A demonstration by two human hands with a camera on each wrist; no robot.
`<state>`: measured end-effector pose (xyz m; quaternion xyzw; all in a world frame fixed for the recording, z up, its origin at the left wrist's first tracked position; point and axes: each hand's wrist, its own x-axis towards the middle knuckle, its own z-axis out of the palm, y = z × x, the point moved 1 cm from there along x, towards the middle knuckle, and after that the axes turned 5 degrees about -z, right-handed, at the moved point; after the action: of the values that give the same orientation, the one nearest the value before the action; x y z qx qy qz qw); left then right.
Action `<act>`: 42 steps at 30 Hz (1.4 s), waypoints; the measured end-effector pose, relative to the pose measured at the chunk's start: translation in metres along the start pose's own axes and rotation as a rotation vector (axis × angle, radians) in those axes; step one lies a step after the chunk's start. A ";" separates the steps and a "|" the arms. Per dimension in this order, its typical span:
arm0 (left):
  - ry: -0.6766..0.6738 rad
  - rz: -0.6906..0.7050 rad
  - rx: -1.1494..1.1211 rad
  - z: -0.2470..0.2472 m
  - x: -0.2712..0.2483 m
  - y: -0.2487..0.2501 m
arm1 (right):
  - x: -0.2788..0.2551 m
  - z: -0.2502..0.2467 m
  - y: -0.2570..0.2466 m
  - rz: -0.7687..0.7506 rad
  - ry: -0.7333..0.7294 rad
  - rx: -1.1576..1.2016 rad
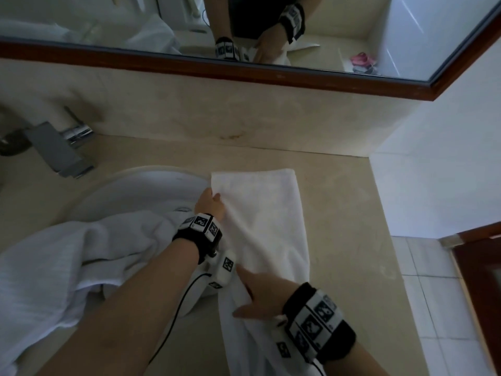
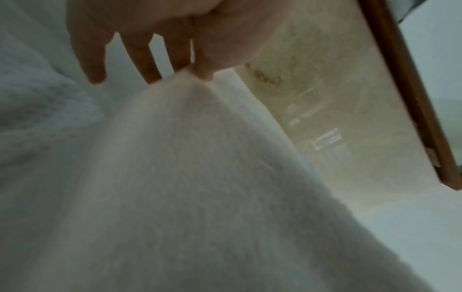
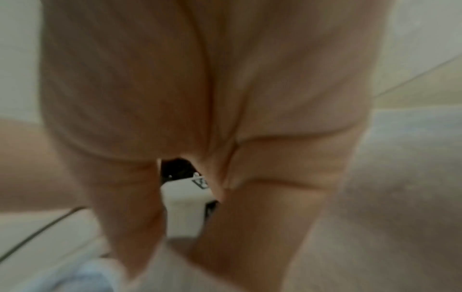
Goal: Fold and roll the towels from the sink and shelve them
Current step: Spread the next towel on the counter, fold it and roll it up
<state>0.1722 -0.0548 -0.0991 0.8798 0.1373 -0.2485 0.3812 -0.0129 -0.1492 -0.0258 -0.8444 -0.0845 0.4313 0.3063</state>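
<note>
A white towel (image 1: 260,226) lies lengthwise on the bench (image 1: 339,202), centre frame. The left hand (image 1: 210,203) pinches its left edge, fingers (image 2: 203,65) clamped on cloth. The right hand (image 1: 260,297) grips the same edge lower down.

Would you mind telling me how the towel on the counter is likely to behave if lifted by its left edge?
Probably floppy: the towel already creases where the left hand pinches it. Its near end droops over the counter edge, so it may slide off.

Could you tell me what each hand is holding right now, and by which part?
Both hold the white terry towel on the counter: the left hand pinches its left edge near the far corner, the right hand grips that edge nearer the person.
</note>
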 end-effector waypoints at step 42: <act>0.109 0.502 0.362 0.070 -0.025 0.101 | -0.010 -0.178 0.190 0.568 1.257 0.355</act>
<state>0.1719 -0.1761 -0.0658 0.9518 -0.1104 -0.1198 0.2598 0.0966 -0.3836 -0.0530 -0.8601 0.4031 -0.0670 0.3055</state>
